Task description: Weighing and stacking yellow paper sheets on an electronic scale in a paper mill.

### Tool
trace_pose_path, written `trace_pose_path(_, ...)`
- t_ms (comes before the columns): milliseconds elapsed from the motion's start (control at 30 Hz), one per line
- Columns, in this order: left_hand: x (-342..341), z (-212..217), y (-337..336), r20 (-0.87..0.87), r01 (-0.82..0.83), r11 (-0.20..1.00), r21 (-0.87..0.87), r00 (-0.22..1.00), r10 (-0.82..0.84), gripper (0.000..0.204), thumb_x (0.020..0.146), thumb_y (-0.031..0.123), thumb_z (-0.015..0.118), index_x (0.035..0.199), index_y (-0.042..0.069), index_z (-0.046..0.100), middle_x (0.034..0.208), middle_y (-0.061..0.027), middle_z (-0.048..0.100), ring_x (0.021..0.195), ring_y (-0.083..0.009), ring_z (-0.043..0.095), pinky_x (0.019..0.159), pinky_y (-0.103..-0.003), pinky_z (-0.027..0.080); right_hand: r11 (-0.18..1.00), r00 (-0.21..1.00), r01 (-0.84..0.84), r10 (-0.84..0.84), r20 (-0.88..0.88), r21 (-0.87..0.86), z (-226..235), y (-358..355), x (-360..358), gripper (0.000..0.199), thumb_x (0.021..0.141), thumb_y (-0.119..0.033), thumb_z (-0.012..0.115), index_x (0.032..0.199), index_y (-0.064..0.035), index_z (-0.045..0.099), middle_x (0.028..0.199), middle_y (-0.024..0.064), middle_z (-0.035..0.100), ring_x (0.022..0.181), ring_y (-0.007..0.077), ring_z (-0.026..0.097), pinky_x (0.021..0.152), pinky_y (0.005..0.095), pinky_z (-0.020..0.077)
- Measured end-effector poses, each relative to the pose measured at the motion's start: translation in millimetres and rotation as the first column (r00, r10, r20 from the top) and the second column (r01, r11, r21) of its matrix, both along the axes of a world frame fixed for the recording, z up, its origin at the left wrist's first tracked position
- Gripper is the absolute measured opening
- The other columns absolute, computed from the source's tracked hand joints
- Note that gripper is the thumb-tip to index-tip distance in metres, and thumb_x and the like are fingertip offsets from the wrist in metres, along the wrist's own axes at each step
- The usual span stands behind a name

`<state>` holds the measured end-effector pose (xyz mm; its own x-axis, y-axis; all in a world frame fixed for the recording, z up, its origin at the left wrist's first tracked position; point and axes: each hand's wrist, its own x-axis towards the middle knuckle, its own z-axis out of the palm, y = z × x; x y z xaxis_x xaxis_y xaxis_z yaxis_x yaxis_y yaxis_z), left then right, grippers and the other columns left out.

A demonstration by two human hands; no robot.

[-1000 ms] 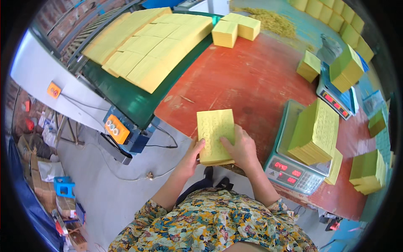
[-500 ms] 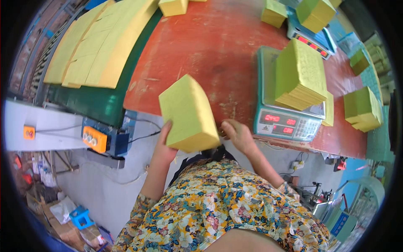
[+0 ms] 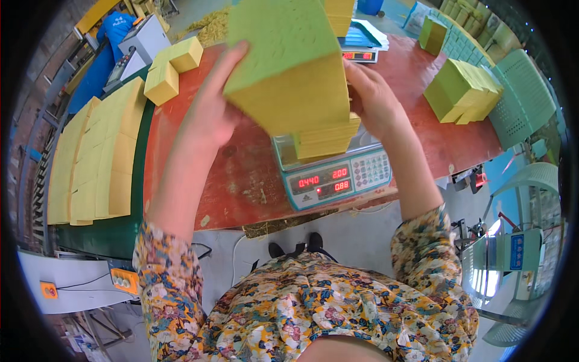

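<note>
Raised over the red table, a thick stack of yellow paper (image 3: 286, 78) sits between my two hands. My left hand (image 3: 212, 102) grips its left side, thumb up along the edge. Fingers of my right hand (image 3: 377, 99) press on its right side, partly hidden behind it. Below and behind it stands a digital scale (image 3: 338, 181) with lit red digits. Another yellow paper stack (image 3: 325, 142) rests on the scale's pan, mostly covered by the held one.
Rows of yellow stacks (image 3: 99, 163) lie on the green belt at left. More stacks (image 3: 461, 90) stand at the table's right, by a green perforated chair (image 3: 522, 96). A second scale (image 3: 362, 48) is farther back. A person in blue (image 3: 116, 27) is at a machine, far left.
The yellow paper stack has gone up and forward, in front of the scale. My right hand, apart from it before, now holds its right side. The view has shifted toward the far side.
</note>
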<state>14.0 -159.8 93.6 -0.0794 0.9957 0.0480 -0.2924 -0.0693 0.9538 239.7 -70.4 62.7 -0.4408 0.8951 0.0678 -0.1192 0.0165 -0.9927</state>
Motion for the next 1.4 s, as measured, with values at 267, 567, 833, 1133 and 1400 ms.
trace_pose_path(267,28,-30,77,-0.108,0.007,0.978,-0.211,0.994,-0.030,0.080,0.076,0.066,0.064,0.135,0.013,0.048,0.126,-0.0109,0.051,0.115,-0.0292,0.051,0.087,-0.057,0.047,0.979,0.992,-0.128,0.122,-0.043,-0.160,-42,72,34,0.038,0.098,-0.038,0.054,0.108,-0.0041,0.066,0.092,0.0033,0.067,0.076,0.0097,0.062,0.071,0.0266,0.0505)
trace_pose_path(567,42,-28,73,-0.226,-0.049,0.971,-0.236,0.974,-0.006,0.078,0.080,0.066,0.059,0.136,0.013,0.048,0.125,-0.0098,0.056,0.111,-0.0255,0.055,0.087,-0.047,0.046,0.992,0.997,-0.078,0.080,0.015,-0.100,-47,73,39,0.038,0.096,-0.037,0.055,0.099,-0.0025,0.069,0.090,0.0037,0.068,0.077,0.0103,0.060,0.068,0.0260,0.0480)
trace_pose_path(833,37,-39,72,-0.348,-0.092,0.982,-0.162,0.937,0.031,0.079,0.089,0.074,0.037,0.132,0.010,0.054,0.120,-0.0099,0.061,0.106,-0.0169,0.057,0.085,-0.037,0.046,0.993,0.955,0.040,-0.071,0.287,0.111,-68,70,49,0.044,0.095,-0.041,0.053,0.111,-0.0024,0.068,0.101,0.0031,0.069,0.086,0.0144,0.061,0.073,0.0294,0.0470)
trace_pose_path(1133,65,-145,109,0.284,-0.119,0.993,0.010,0.952,0.111,0.063,0.094,0.052,0.048,0.133,0.002,0.048,0.122,-0.0120,0.060,0.111,-0.0207,0.057,0.092,-0.038,0.048,0.973,0.932,0.205,-0.227,-0.283,-0.108,-121,89,7,0.062,0.097,-0.053,0.047,0.135,-0.0047,0.053,0.125,0.0092,0.060,0.110,0.0179,0.055,0.093,0.0318,0.0429)
trace_pose_path(1400,93,-137,133,0.521,-0.153,0.987,-0.040,0.840,0.151,0.048,0.093,0.048,0.058,0.111,0.003,0.061,0.096,-0.0082,0.067,0.090,-0.0216,0.067,0.074,-0.037,0.056,0.991,0.953,0.057,-0.090,-0.290,-0.119,-131,127,25,0.044,0.098,-0.039,0.052,0.125,-0.0053,0.056,0.109,0.0045,0.063,0.093,0.0127,0.061,0.077,0.0308,0.0519)
